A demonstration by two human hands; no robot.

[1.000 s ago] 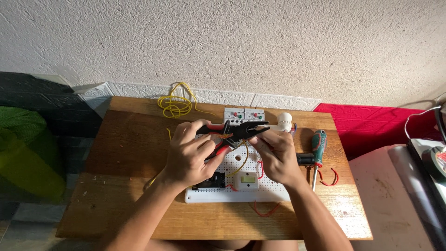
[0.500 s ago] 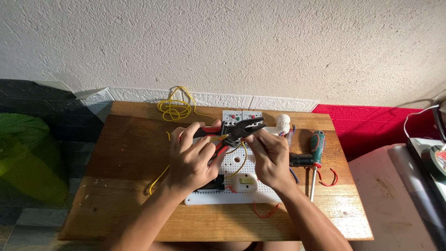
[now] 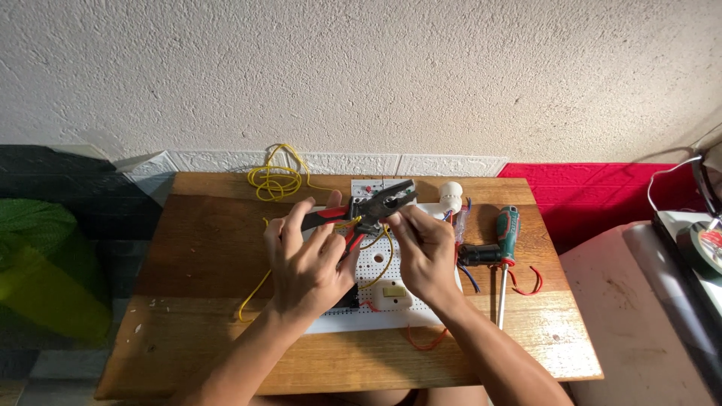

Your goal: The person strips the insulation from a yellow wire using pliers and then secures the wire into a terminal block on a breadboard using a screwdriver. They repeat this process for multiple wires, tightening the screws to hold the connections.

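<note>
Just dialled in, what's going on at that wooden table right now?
A person holds red-handled pliers in the left hand above a white perforated board. The right hand pinches a yellow wire at the pliers' tip. A green-handled screwdriver lies to the right of the board, beside loose red wire. A coil of yellow wire sits at the table's back edge.

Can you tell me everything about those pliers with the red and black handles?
The pliers have dark metal jaws and red-and-black handles. They are lifted above the white pegboard, tilted with the jaws pointing up and to the right. The left hand wraps around the handles, while the right hand pinches near the jaws, beside a thin yellow wire.
</note>
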